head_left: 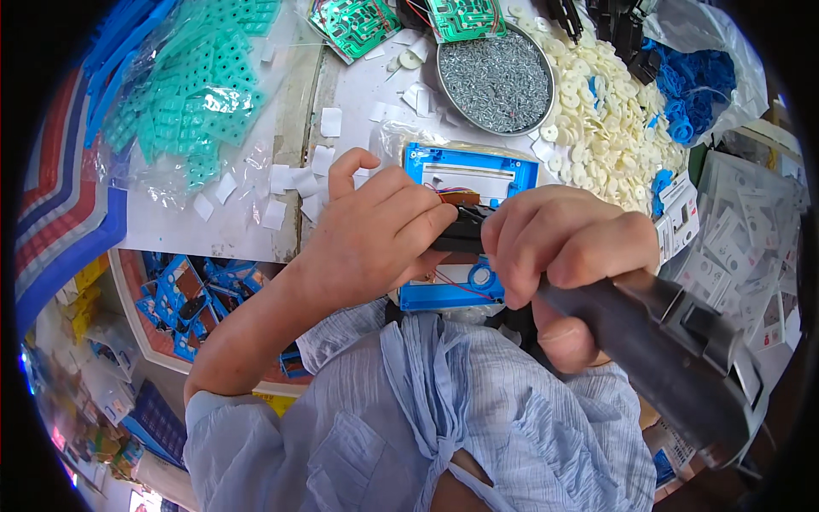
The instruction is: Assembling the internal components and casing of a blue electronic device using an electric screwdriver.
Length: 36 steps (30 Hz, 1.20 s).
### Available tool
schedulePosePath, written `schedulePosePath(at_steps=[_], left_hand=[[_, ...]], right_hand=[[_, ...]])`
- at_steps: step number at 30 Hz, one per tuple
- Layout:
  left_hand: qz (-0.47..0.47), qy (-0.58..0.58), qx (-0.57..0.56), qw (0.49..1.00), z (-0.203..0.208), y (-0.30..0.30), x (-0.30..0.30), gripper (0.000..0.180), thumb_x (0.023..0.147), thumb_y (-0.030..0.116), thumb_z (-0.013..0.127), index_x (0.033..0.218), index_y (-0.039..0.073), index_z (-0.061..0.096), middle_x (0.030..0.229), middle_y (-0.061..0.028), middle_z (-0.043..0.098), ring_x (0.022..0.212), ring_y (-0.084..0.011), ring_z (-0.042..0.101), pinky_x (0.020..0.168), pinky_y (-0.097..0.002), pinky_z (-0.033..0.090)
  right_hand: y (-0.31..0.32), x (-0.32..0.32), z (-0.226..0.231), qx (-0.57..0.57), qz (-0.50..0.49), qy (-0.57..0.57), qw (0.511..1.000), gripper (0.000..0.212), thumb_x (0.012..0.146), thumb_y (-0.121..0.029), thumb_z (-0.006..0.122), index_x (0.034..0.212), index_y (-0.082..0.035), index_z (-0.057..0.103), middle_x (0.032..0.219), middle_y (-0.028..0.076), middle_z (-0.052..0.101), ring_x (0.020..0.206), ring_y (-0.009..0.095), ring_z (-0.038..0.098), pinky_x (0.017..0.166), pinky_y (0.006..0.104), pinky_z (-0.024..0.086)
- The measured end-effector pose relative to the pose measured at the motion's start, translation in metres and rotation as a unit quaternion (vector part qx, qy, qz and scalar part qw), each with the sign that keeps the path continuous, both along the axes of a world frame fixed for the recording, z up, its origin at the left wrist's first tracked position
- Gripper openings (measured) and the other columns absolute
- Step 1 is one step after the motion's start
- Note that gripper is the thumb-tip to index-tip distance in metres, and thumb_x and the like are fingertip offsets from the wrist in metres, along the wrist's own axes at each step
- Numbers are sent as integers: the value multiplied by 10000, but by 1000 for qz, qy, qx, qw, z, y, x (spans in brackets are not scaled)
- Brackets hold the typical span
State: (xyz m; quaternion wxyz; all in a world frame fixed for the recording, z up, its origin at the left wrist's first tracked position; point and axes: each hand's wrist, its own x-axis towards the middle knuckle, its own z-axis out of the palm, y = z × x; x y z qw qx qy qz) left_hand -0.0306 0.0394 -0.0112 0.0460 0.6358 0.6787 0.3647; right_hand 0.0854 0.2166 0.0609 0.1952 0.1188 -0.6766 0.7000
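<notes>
A blue plastic casing [424,298] lies in front of me at the table's near edge, with thin red wires and a white panel inside. Across its middle sits a black plastic part [454,238]. My left hand [367,226] presses its fingertips on that part, index finger raised and bent; the thumb is mostly hidden. In my closed right hand [570,247] is a dark electric screwdriver [657,350], its body slanting toward the lower right. The screwdriver's tip is hidden behind my fingers, so whether it touches the casing cannot be seen.
Beyond the casing stands a round tray [439,81] of small screws. Cream plastic discs [601,115] are heaped to its right; green circuit boards [354,30] lie behind. Teal keypads [200,102] fill a bag at left. Below, a bin [136,311] holds blue casings.
</notes>
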Motion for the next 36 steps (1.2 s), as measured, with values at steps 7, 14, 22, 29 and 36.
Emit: schedulePosePath(at_steps=[7, 14, 22, 29, 36], left_hand=[[10, 14, 26, 1000, -3, -1, 2, 328, 704, 232, 774, 991, 89, 703, 928, 35, 633, 875, -149, 583, 974, -464, 325], [19, 1, 62, 998, -8, 0, 0, 285, 712, 210, 741, 953, 64, 699, 840, 27, 594, 800, -144, 578, 945, -436, 345], [0, 13, 36, 999, -13, -6, 0, 374, 701, 250, 801, 1031, 104, 706, 941, 19, 633, 874, -163, 602, 979, -481, 310], [-8, -19, 7, 1000, -13, 4, -5, 475, 723, 301, 825, 1134, 121, 668, 1076, 4, 670, 1091, -206, 590, 1047, -531, 257], [57, -236, -19, 970, -18, 11, -4, 454, 861, 268, 730, 1251, 74, 602, 1044, -71, 664, 1031, -240, 613, 1056, -477, 267]], right_hand=[[-4, -10, 3, 36, 32, 8, 999, 334, 917, -252, 738, 1014, -75, 472, 739, 105, 641, 561, 215, 604, 542, 397, 519], [-14, -14, -1, 69, 2, 1, 998, 329, 941, -295, 720, 978, -71, 483, 691, 82, 623, 546, 205, 590, 523, 375, 495], [0, -7, 3, 21, 16, 9, 1000, 560, 917, -385, 758, 1219, -77, 402, 751, 84, 626, 622, 234, 603, 593, 396, 508], [24, 66, 42, 171, -392, 177, 886, 898, 869, -366, 779, 1559, -84, 279, 1326, 245, 503, 1234, 398, 500, 1073, 591, 408], [8, 40, -12, 513, -217, -175, 812, 664, 721, -125, 819, 1347, -132, 598, 1257, 103, 611, 1080, 350, 589, 895, 444, 502]])
